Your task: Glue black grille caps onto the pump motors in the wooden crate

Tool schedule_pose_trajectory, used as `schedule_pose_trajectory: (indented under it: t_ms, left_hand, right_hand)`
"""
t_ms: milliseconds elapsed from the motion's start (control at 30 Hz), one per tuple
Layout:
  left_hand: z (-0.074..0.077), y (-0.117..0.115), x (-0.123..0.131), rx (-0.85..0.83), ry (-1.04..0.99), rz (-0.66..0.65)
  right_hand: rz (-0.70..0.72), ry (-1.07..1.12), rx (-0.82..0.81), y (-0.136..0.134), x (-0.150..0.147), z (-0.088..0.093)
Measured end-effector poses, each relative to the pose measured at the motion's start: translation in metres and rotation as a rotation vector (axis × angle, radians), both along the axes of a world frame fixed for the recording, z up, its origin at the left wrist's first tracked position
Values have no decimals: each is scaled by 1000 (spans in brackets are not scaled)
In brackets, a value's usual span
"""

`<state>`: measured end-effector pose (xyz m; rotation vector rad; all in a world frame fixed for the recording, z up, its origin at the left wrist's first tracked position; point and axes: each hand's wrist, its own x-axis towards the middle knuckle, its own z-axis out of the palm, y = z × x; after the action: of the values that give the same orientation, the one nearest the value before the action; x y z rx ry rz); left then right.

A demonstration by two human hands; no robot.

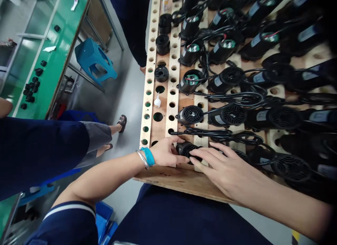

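Note:
At the near edge of a wooden rack (163, 170), a black cylindrical housing with a slotted cap (185, 147) sits between my hands. My left hand (165, 152) wraps its thumb and fingers around the left side of this housing. The fingertips of my right hand (228, 167) press on the cap from the right, covering part of it. Just beyond lies a coiled black cable (221, 134). Another housing with a slotted cap (193, 115) stands behind that cable. Farther back, an uncapped housing (191, 80) shows a green circuit board inside.
Several loose black caps (161, 73) and a small white-tipped bottle (157, 101) occupy the rack's left column. More housings with cables fill the right side. Across the aisle are a green table (65, 20), a blue stool (93, 59) and a person in dark blue (39, 150).

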<state>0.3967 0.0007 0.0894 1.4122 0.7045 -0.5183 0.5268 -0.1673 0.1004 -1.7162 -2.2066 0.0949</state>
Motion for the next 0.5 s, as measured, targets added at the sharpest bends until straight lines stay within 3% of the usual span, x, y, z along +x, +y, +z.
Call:
schedule_pose_trajectory:
  t_ms: [133, 333, 500]
  left_hand:
    - [1, 5, 1, -27, -8, -22]
    - [-6, 5, -1, -96, 3, 18]
    - [-11, 7, -2, -134, -48, 35]
  right_hand:
    - [-156, 88, -65, 18, 6, 6]
    - [-305, 209, -613, 43, 17, 7]
    - [-334, 261, -748, 57, 20, 12]
